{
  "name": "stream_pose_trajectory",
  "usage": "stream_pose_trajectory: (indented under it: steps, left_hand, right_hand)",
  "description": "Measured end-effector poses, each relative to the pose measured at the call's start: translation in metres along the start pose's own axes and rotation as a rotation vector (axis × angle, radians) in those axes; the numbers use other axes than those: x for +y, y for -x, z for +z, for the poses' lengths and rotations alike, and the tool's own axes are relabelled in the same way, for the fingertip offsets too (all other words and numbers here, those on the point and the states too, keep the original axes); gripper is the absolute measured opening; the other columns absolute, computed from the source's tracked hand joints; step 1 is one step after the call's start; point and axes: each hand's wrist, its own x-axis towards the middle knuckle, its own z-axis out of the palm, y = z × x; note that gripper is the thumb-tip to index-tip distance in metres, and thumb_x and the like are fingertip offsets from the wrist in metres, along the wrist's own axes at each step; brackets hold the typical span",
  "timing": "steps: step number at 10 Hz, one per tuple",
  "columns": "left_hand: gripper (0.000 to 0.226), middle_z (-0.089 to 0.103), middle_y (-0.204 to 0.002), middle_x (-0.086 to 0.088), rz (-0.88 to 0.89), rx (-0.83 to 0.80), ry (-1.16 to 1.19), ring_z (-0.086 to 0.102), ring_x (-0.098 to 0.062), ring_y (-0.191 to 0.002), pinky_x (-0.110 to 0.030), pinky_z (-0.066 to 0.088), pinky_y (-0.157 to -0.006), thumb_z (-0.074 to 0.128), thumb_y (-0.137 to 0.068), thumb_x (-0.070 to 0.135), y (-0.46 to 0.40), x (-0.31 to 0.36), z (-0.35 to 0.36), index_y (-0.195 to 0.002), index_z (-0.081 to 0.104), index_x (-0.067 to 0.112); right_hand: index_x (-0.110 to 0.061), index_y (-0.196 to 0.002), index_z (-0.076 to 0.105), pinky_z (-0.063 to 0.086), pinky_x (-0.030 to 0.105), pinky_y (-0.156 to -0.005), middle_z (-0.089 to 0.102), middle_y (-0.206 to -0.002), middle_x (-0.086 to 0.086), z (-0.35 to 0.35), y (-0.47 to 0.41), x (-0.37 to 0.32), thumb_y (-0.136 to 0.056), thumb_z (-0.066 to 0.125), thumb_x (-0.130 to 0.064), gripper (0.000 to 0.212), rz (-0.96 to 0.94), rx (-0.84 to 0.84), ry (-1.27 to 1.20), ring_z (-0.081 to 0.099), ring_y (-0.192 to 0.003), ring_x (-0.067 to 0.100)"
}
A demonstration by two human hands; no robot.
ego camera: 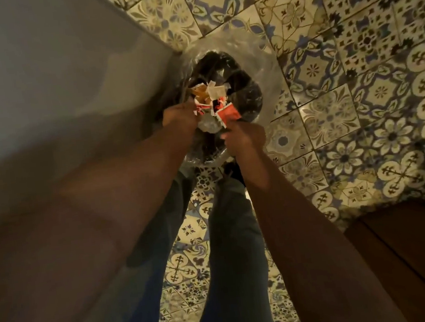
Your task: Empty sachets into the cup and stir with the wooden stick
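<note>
Where both arms reach down, a bunch of torn sachets [215, 102], red, white and tan, sits between the two hands directly over a bin [262, 75] lined with clear plastic. Left hand [178, 118] closes on the bunch's left edge; right hand [244, 137] pinches a red sachet [228, 115] at its near right corner; a crumpled clear wrapper [208, 125] lies just below. Surroundings: patterned floor tiles [351, 39] far and right, pale wall [37, 75] left, blue trousers [230, 238] near, brown wooden panel [415, 256] near right.
</note>
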Motion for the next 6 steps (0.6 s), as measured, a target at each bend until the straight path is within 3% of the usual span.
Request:
stream_pose_trajectory:
  steps: [1,2,3,5,6]
  left_hand:
    - [0.036,0.074,-0.090,-0.009,-0.063,-0.028,0.010,0.068,-0.026,-0.076,-0.032,0.055,-0.073,0.069,-0.089,0.041,-0.014,-0.006,0.010,-0.097,0.072,0.007]
    - [0.025,0.072,-0.082,-0.007,-0.049,-0.034,0.018,0.065,-0.024,-0.074,-0.031,0.053,-0.070,0.069,-0.091,0.036,-0.023,-0.008,0.018,-0.083,0.073,0.012]
    - [0.029,0.072,-0.080,-0.009,-0.013,-0.032,-0.018,0.065,-0.025,-0.074,-0.035,0.056,-0.077,0.069,-0.091,0.036,-0.030,-0.009,0.022,-0.069,0.069,0.017]
    - [0.028,0.073,-0.075,-0.006,0.011,-0.117,-0.168,0.058,-0.015,-0.049,-0.023,0.045,-0.047,0.058,-0.097,0.041,-0.015,-0.001,0.015,-0.086,0.070,0.017]
    - [0.026,0.073,-0.080,-0.010,0.024,-0.125,-0.182,0.062,-0.020,-0.054,-0.027,0.050,-0.051,0.057,-0.098,0.040,-0.004,-0.004,0.005,-0.090,0.070,0.018]
  right_hand:
    - [-0.005,-0.078,0.069,0.042,0.017,-0.035,0.062,-0.040,-0.005,0.015,-0.018,0.002,-0.095,0.066,-0.025,0.027,0.058,0.021,-0.066,0.052,-0.028,0.005]
    - [-0.004,-0.080,0.071,0.045,0.021,-0.037,0.070,-0.056,0.003,0.026,-0.034,0.003,-0.094,0.067,-0.027,0.028,0.060,-0.007,-0.092,0.056,-0.035,0.012]
    - [-0.005,-0.078,0.069,0.046,0.022,-0.038,0.070,-0.063,0.006,0.028,-0.039,0.003,-0.096,0.064,-0.026,0.029,0.075,-0.024,-0.109,0.057,-0.036,0.012]
    - [-0.011,-0.088,0.066,0.048,0.023,-0.039,0.073,-0.071,0.003,0.026,-0.033,-0.009,-0.097,0.065,-0.033,0.024,0.061,-0.045,-0.180,0.067,-0.052,0.015]
    - [-0.005,-0.100,0.068,0.051,0.026,-0.045,0.074,-0.077,0.006,0.026,-0.016,-0.006,-0.099,0.062,-0.031,0.027,0.035,-0.061,-0.219,0.067,-0.056,0.017]
